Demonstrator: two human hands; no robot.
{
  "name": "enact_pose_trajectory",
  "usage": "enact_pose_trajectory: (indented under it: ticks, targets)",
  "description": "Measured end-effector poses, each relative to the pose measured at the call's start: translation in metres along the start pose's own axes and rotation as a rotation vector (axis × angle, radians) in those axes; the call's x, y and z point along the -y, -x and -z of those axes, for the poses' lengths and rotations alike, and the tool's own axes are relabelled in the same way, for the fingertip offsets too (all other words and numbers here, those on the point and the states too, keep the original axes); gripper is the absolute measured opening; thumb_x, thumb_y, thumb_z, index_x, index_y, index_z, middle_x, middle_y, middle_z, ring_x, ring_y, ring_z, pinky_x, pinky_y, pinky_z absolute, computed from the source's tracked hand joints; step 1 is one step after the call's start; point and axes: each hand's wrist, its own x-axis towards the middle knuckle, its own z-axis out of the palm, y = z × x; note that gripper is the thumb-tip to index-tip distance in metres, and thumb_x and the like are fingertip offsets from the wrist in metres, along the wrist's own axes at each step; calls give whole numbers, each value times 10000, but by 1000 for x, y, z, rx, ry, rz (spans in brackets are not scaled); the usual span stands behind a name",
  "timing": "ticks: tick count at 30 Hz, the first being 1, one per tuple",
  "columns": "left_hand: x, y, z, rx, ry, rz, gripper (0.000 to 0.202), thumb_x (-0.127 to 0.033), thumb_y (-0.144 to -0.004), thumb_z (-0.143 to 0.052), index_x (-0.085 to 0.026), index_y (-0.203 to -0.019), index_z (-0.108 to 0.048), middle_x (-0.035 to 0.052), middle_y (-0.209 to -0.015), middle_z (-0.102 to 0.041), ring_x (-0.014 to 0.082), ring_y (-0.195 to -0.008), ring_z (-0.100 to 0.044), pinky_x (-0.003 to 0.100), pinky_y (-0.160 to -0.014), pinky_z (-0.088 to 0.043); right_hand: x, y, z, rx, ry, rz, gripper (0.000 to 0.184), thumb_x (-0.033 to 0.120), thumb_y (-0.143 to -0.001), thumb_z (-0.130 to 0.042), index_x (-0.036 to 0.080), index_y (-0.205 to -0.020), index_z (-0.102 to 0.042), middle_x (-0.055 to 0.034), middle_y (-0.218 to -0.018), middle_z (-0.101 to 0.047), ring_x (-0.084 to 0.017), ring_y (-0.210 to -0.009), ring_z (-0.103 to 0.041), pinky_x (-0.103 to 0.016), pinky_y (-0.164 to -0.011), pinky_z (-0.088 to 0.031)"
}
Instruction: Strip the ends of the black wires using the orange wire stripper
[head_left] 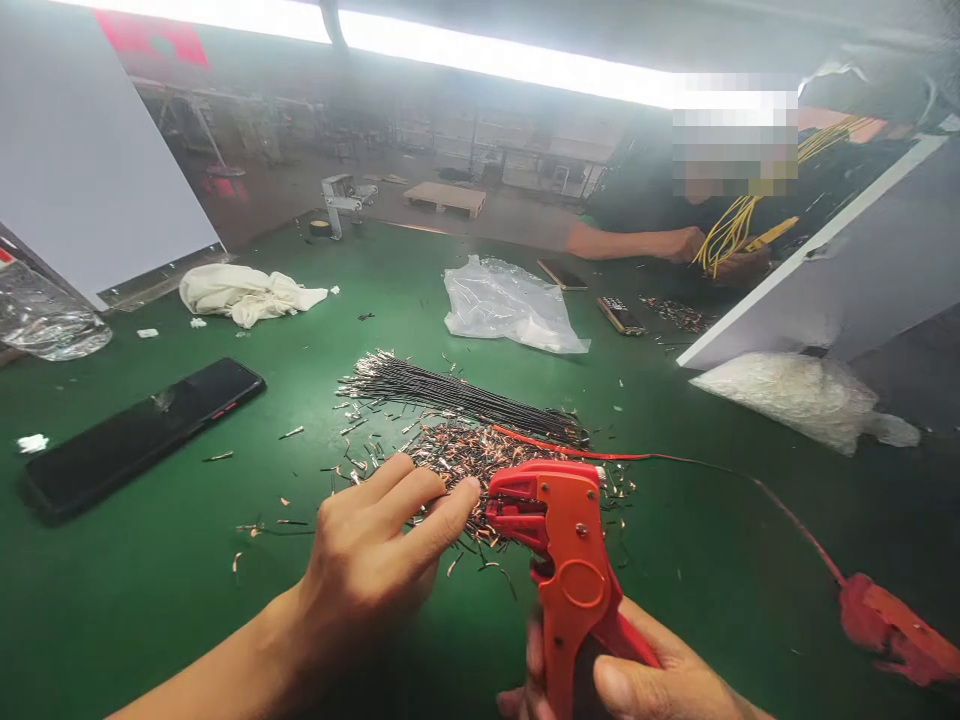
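Right hand [667,672] around stripper [574,550], bag [506,300] beyond.

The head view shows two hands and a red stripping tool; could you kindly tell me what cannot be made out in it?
All in the head view:
Left hand: what, if anything, its grip pinches; its own fingers hide this.
Right hand: the bottom edge cuts it off, and the stripping tool covers part.
Clippings: too small and jumbled to count.
Clear bottle: the left edge cuts it off.
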Motion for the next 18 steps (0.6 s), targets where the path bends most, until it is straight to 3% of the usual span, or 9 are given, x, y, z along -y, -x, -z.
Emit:
enact_pose_trajectory:
  ticks: [8, 16, 18]
  targets:
    - [-2, -6, 4, -6, -46, -29, 240, 53, -811, -566, -103, -953, -681, 48, -668, -635, 129, -611, -476, 221, -485, -406, 1, -1, 2, 9, 58, 62, 389, 440, -883, -625, 84, -1038, -639, -70, -733, -589, -122, -654, -524, -216, -618, -385]
    - [-3, -8, 6, -3, -69, -57, 212, 24, -841, -547, -108, -943, -677, 39, -654, -629, 132, -599, -495, 222, -484, -406, -4, 0, 5, -79, 92, 67, 404, 496, -850, -638, 94, -888, -641, -7, -619, -503, -92, -547, -473, -182, -523, -354]
    - [-3, -9, 6, 0, -76, -65, 211, 23, -839, -550, -109, -942, -678, 38, -648, -631, 131, -591, -491, 222, -477, -398, -2, 2, 1, -115, 136, 19, 433, 537, -832, -648, 104, -846, -634, 5, -615, -492, -96, -555, -478, -223, -596, -411]
